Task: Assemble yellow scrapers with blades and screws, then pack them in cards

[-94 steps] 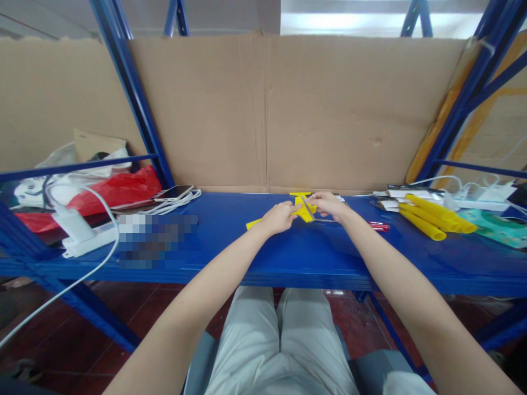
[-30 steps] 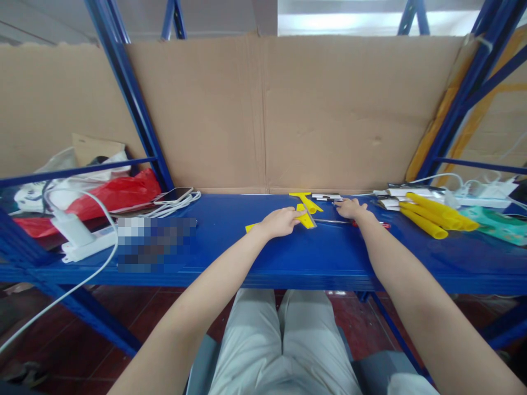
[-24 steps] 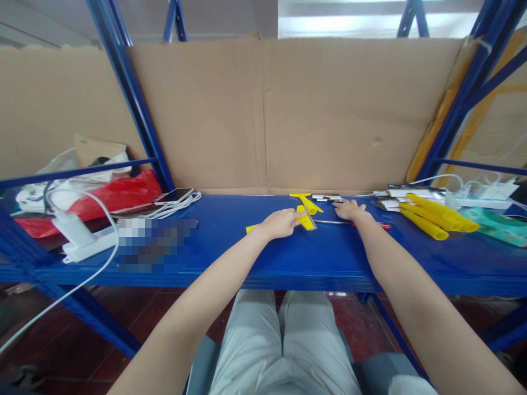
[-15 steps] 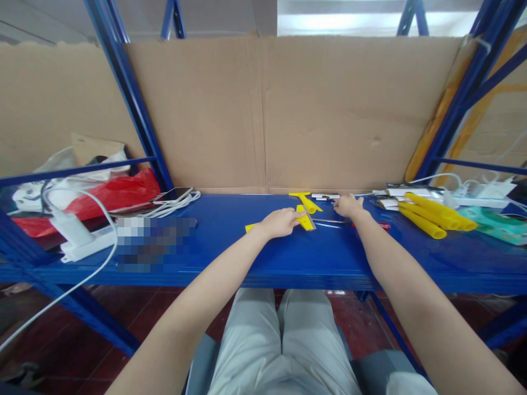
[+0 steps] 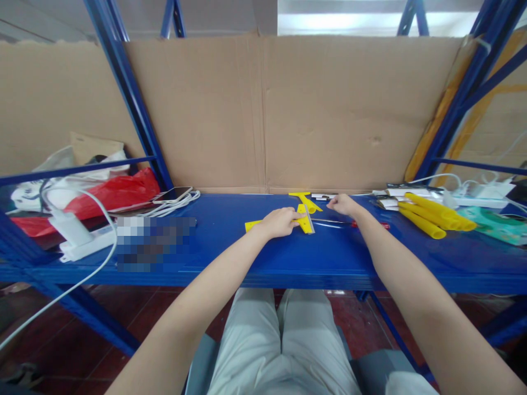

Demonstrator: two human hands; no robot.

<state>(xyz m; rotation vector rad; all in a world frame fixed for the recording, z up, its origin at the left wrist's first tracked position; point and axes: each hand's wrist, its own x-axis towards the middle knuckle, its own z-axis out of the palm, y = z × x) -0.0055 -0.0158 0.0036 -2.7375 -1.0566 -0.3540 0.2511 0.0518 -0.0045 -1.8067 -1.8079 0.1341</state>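
Observation:
My left hand (image 5: 281,223) is closed around the yellow handle of a T-shaped scraper (image 5: 305,220). Its head, with a thin metal blade, points right, and the handle's end shows left of my wrist. My right hand (image 5: 342,204) hovers over the bench right of the blade, fingertips pinched together. Whatever is between them is too small to make out. Under my right wrist lies a screwdriver (image 5: 385,225) with a red handle, its shaft pointing left toward the scraper. Just behind the scraper head rests another yellow T-shaped piece (image 5: 304,201), beside a small white-and-black packet (image 5: 321,197).
Yellow tubes (image 5: 432,217) lie to the right near stacked small boxes (image 5: 405,193) and a green bag (image 5: 498,224). At left are a white power strip (image 5: 88,245), cables (image 5: 175,203) and a red bag (image 5: 119,192). A cardboard wall (image 5: 329,115) backs the blue bench (image 5: 222,258).
My right hand has shifted slightly left, toward the scraper, and its fingers have drawn into a pinch. The scraper head has turned a little in my left hand.

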